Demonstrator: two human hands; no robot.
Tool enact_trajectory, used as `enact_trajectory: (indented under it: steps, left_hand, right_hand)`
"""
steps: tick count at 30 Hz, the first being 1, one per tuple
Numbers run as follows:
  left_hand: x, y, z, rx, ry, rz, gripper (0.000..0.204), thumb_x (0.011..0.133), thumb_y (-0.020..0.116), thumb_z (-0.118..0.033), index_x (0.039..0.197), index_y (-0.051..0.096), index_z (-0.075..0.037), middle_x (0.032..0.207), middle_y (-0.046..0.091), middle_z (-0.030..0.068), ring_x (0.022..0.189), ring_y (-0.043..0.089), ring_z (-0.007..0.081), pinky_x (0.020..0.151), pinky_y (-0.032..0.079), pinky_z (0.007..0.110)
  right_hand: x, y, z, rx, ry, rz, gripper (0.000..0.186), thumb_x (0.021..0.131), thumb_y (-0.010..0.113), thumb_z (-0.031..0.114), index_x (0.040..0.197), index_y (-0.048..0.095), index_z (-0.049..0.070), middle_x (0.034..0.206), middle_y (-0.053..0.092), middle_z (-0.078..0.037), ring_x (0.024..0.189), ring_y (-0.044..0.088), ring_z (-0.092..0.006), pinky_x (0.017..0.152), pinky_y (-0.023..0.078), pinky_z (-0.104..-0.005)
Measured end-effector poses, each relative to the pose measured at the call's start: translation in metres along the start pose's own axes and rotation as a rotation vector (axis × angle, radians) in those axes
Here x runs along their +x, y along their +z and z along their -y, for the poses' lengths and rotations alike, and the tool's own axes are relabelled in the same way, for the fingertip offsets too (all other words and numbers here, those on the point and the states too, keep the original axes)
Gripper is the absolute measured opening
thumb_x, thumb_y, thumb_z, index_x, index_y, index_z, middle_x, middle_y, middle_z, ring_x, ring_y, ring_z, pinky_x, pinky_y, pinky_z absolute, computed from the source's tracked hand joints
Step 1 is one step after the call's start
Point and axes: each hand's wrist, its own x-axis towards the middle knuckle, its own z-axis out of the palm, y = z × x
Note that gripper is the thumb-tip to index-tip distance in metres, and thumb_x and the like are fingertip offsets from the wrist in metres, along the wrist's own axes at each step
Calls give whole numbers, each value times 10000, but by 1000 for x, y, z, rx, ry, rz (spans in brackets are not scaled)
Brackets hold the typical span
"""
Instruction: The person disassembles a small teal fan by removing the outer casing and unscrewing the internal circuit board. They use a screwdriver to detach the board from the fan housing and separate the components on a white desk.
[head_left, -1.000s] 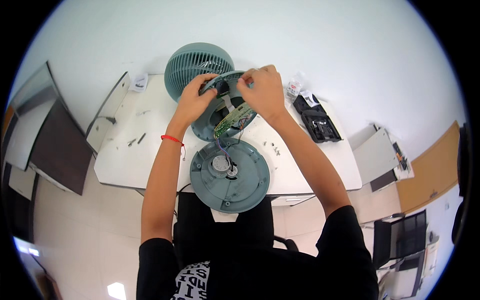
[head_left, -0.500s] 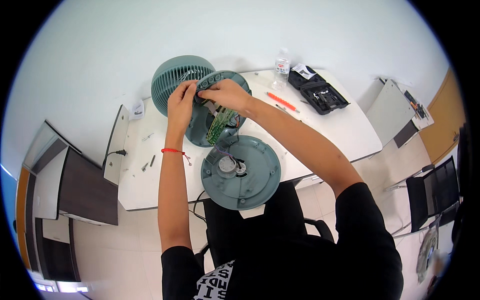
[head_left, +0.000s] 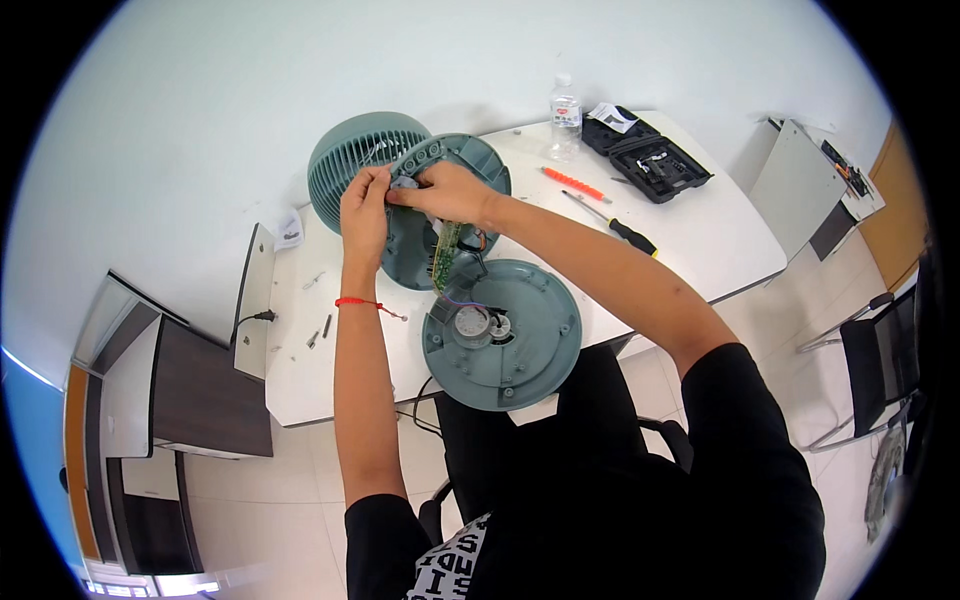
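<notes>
Where the hands meet: fingertips of the left hand and right hand are bent in at the rim of a round, hollow, grey-green plastic shell; whether anything is gripped cannot be told.
Shell: tilted over the white table, before a ribbed grey-green fan head; probably light, stiff, best held by the rim.
Green circuit board (likely fragile): best left ungripped.
In the way: a thin purple wire, by which a flat, round, grey-green base seems tethered.
Right side: yellow-and-black screwdriver, orange rod.
</notes>
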Motion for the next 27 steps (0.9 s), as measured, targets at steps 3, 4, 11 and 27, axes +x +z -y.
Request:
enact_trajectory:
  steps: [3, 4, 11, 27]
  left_hand:
    - [1, 0, 2, 4, -1, 18, 276, 1060, 568, -207, 1153, 731, -5, 1058, 705, 25, 986, 589, 98, 904, 451, 252]
    - [1, 1, 2, 2, 6, 22, 274, 1060, 566, -204, 1150, 730, -4, 1058, 705, 25, 986, 589, 97, 904, 452, 251]
    - [3, 1, 4, 17, 14, 21, 269, 1061, 562, -188, 1154, 728, 2, 1053, 711, 29, 974, 596, 99, 906, 459, 253]
    - [0, -1, 9, 32, 54, -50, 278, 1065, 575, -189, 1158, 726, 25, 1000, 704, 20, 928, 587, 86, 859, 461, 239]
  right_hand:
    - [1, -3, -4, 42, 10, 20, 536, 883, 781, 516, 955, 772, -15, 762, 696, -77, 705, 647, -162, 656, 492, -326]
    - [2, -4, -6, 66, 8, 19, 527, 878, 791, 512, 937, 770, -12, 755, 692, -74, 690, 641, -156, 641, 487, -323]
    - [3, 1, -13, 128, -27, -47, 498, 841, 843, 493, 825, 758, 3, 727, 682, -59, 648, 625, -135, 596, 476, -308]
    - [-2, 10, -8, 149, 6, -109, 439, 832, 863, 432, 733, 717, 29, 666, 599, -2, 616, 522, -84, 565, 406, -283]
